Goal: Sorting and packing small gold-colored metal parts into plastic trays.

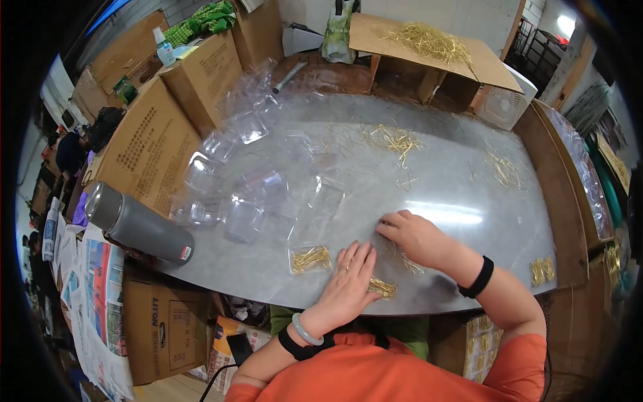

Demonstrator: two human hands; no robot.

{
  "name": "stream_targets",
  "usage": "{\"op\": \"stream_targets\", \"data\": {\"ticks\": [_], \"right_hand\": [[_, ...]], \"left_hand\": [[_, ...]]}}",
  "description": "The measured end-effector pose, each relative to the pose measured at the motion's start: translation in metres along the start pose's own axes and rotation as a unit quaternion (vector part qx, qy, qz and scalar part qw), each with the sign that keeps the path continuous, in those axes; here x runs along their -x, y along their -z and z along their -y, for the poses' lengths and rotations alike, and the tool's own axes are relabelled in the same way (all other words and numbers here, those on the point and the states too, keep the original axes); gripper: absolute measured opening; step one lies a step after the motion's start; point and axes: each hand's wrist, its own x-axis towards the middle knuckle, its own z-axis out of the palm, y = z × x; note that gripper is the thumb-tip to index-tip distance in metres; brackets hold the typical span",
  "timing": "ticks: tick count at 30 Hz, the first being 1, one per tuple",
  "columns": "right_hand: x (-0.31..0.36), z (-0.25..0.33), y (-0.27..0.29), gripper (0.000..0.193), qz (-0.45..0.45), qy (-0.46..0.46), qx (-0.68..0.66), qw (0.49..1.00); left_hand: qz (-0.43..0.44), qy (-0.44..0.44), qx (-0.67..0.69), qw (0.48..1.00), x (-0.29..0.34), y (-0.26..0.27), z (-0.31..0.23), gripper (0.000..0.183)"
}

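Observation:
My left hand [345, 281] lies flat on the grey table with its fingers stretched out. Beside its thumb is a small bunch of thin gold wire pins [383, 289]. To its left, a clear plastic box [295, 258] lies with its lid folded open, and a heap of gold pins [311, 259] fills its near half. My right hand [416, 239] is curled, thumb and fingers drawn together low over the table; whatever is between the fingertips is hidden. More loose pins [410, 264] lie under its palm.
Clear plastic boxes [244, 218] crowd the table's left side, near a grey flask [144, 224]. Scattered gold pins [398, 141] lie farther back. A cardboard box [375, 33] at the back carries a pin heap [429, 41]. Bundled pins [542, 271] sit by the right edge.

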Motion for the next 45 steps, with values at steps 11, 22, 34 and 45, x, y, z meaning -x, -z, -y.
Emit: {"op": "stream_targets", "data": {"ticks": [11, 22, 34, 45], "right_hand": [[0.027, 0.02, 0.006, 0.054, 0.042, 0.006, -0.133, 0.99], [0.053, 0.022, 0.015, 0.053, 0.06, -0.059, -0.132, 0.988], [0.11, 0.014, 0.008, 0.035, -0.064, -0.243, -0.102, 0.962], [0.066, 0.023, -0.009, 0.018, -0.113, -0.243, -0.165, 0.949]], "left_hand": [[0.0, -0.003, -0.013, 1.0, -0.005, -0.006, -0.009, 0.098], [0.039, -0.046, -0.036, 0.998, -0.016, -0.002, -0.006, 0.097], [0.076, -0.056, -0.074, 0.993, -0.016, -0.01, -0.02, 0.075], [-0.008, -0.099, -0.144, 0.985, 0.0, -0.03, -0.028, 0.06]]}}
